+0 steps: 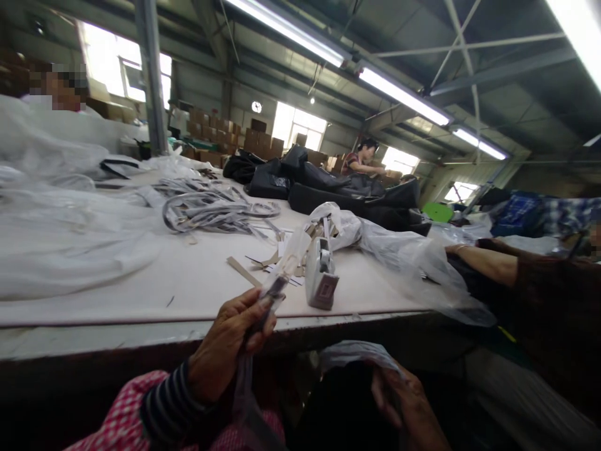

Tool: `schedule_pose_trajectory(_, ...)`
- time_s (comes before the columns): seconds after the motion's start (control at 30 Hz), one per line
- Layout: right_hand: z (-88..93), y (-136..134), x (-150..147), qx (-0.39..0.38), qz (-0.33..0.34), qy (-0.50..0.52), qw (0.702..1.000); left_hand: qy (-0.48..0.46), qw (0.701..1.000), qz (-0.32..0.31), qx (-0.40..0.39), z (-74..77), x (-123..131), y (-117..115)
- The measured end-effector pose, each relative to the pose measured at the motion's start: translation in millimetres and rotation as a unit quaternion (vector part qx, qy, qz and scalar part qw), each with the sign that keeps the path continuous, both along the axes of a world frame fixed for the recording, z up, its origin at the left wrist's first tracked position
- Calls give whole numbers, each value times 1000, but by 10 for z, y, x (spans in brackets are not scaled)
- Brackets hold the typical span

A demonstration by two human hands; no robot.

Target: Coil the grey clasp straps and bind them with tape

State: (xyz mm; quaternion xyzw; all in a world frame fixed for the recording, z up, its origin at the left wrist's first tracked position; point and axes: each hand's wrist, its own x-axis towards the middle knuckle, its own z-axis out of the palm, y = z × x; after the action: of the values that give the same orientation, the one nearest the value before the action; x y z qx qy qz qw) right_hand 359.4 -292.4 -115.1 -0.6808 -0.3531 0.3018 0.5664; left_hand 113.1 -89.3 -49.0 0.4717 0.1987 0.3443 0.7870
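Observation:
My left hand [228, 344] pinches the end of a plastic-wrapped strap [273, 288] in front of the table edge. Dark material and a pale, shiny end show through the clear wrapping, and a length hangs below the fingers. Lower right, my right hand [406, 398] curls round a looped grey stretch of strap in clear film [359, 352]; its fingertips are partly in shadow. Whether both hands hold one strap cannot be made out. Just beyond my left hand, a pale tape dispenser-like box [319, 279] stands near the edge, beside scattered tan and white card strips [244, 270].
Wrapped straps [211, 207] lie heaped on the white table [141, 294]. Clear plastic sheeting [61, 244] covers the left. Black bags [323, 185] are piled behind. A co-worker's arm [491, 263] reaches in from the right beside a clear bag [399, 250]. Another person [364, 160] stands farther back.

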Motion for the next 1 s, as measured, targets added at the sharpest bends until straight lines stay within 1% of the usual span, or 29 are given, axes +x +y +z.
schedule_pose_trajectory(0.1,-16,19,11,15,-4,16,1000,-29,999,8,-10,29,-33,40)
schedule_pose_trajectory(0.2,0,47,-15,14,-5,44,999,-55,997,7,-48,38,-59,109)
schedule_pose_trajectory(0.3,-4,54,-39,4,-10,64,998,-49,994,10,-102,41,-68,173)
schedule_pose_trajectory(0.4,-47,44,-11,-9,-14,84,996,-40,992,16,-119,45,-72,203)
schedule_pose_trajectory(0.53,-106,40,75,-30,-5,96,995,-33,995,21,-90,34,-81,219)
schedule_pose_trajectory(0.63,-99,52,129,-38,-4,88,995,-27,998,47,-40,56,-103,288)
schedule_pose_trajectory(0.73,-71,44,193,-45,-30,68,996,-42,996,85,1,158,-176,430)
schedule_pose_trajectory(0.83,-82,-6,294,-44,-68,73,994,-69,989,131,9,309,-310,596)
schedule_pose_trajectory(0.9,-110,-49,361,-37,-90,87,991,-84,984,154,9,382,-391,659)
schedule_pose_trajectory(0.97,-122,-80,392,-32,-99,95,990,-95,983,157,14,378,-409,633)
schedule_pose_trajectory(1.0,-111,-86,387,-28,-94,95,991,-92,985,147,17,331,-383,574)
